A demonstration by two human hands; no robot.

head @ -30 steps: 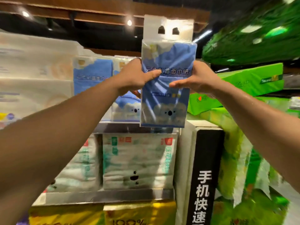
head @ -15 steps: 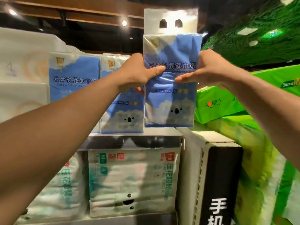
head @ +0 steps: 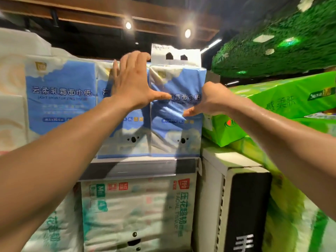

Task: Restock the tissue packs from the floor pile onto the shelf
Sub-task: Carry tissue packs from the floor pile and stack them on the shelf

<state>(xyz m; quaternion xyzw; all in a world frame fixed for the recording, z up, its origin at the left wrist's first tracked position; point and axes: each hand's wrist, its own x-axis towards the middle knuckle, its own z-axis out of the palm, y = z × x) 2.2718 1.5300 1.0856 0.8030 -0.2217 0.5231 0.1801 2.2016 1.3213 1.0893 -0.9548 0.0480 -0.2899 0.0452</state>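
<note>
A blue tissue pack (head: pixel 179 128) with a koala print and a white hanging tab stands upright on the upper shelf (head: pixel 138 169), at the right end of a row of matching blue packs (head: pixel 61 99). My left hand (head: pixel 133 82) is open, fingers spread, flat against the neighbouring blue pack (head: pixel 125 140), its thumb touching the new pack's front. My right hand (head: pixel 211 99) curls around the new pack's right edge, thumb pressed on its crinkled front.
White and green tissue packs (head: pixel 138 213) fill the lower shelf. A white and black box (head: pixel 241 202) stands to the right of the shelf, with green tissue packs (head: pixel 283 99) stacked on and beside it. White packs (head: pixel 12 91) sit at far left.
The blue pack went from held in the air down onto the upper shelf beside the other blue packs. My left hand let go and opened flat; my right hand still holds its edge.
</note>
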